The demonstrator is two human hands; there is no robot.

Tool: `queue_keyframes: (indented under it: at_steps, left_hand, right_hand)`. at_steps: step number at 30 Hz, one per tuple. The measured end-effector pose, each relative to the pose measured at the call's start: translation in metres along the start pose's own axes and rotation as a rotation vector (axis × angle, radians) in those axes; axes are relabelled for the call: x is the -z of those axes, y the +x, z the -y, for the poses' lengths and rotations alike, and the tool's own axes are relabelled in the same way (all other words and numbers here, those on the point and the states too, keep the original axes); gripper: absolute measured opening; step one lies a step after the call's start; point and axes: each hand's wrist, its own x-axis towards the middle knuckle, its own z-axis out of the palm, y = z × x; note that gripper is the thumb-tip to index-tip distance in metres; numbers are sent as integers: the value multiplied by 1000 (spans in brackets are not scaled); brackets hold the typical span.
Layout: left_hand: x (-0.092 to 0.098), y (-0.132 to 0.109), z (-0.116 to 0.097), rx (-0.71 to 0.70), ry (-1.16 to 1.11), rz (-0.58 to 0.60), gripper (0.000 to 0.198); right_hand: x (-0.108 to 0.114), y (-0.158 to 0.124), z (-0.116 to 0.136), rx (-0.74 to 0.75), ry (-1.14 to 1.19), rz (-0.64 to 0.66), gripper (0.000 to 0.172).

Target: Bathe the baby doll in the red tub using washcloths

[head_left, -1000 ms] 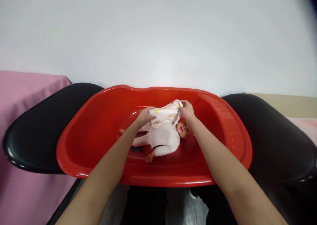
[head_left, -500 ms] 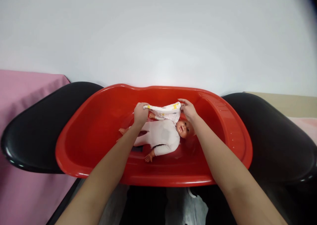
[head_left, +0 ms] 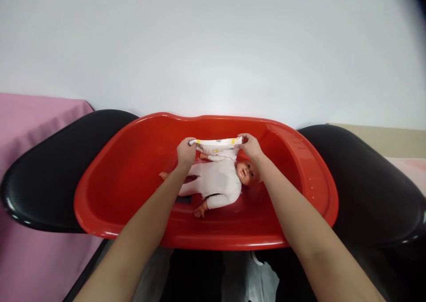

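A baby doll point(head_left: 219, 182) in a white sleepsuit lies on its back in a red plastic baby tub point(head_left: 126, 178), head to the right. Above the doll's chest a small white cloth point(head_left: 217, 145) with yellow marks is stretched out flat. My left hand point(head_left: 185, 152) pinches the cloth's left end and my right hand point(head_left: 250, 146) pinches its right end. Both hands are closed on the cloth, which hangs just above the doll without resting on it.
The tub rests across two black glossy chairs, one on the left point(head_left: 49, 169) and one on the right point(head_left: 376, 182). A pink cloth point(head_left: 29, 124) covers a surface at the far left. A white wall fills the background. White bags point(head_left: 253, 280) lie under the tub.
The cloth was bunched over the doll's chest; my hands have drawn apart and pulled it out into a flat strip held above the doll.
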Motion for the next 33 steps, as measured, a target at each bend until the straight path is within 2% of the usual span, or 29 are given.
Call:
queue_keyframes:
  at_steps: [3, 6, 7, 9, 11, 15, 18, 21, 23, 27, 30, 33]
  left_hand:
    - [0, 2, 4, -51, 101, -55, 9]
    - [0, 2, 6, -24, 64, -43, 17]
    - [0, 2, 6, 7, 12, -20, 24]
    - [-1, 0, 5, 76, -127, 15, 37]
    - [-3, -2, 4, 127, -265, 17, 42]
    - [-10, -4, 6, 235, -420, 24, 37]
    - [-16, -2, 14, 330, -499, 68, 31]
    - [-21, 0, 21, 425, -544, 86, 28]
    - [-24, -3, 20, 428, -567, 100, 25]
    - [-31, -21, 1, 266, -677, 213, 33]
    - [-35, -37, -17, 178, -704, 398, 42]
    - [-37, -45, -28, 181, -741, 526, 45]
  right_hand:
    - [0, -3, -6, 99, -361, 22, 21]
    - [1, -6, -9, 178, -439, 10, 8]
    - [1, -7, -8, 158, -398, 3, 7]
    - [-1, -10, -5, 57, -245, 7, 17]
    - [-4, -13, 2, -64, -32, 26, 22]
    - [-12, -21, 14, -333, 372, 76, 22]
    - [-17, -23, 14, -534, 458, 190, 37]
    - [-23, -24, 11, -588, 508, 249, 42]
    - [-30, -26, 11, -550, 557, 199, 36]
    - [-57, -39, 19, -371, 618, 86, 22]
    - [-79, -52, 28, -207, 535, 152, 23]
    - [-91, -61, 35, 11, 362, 213, 32]
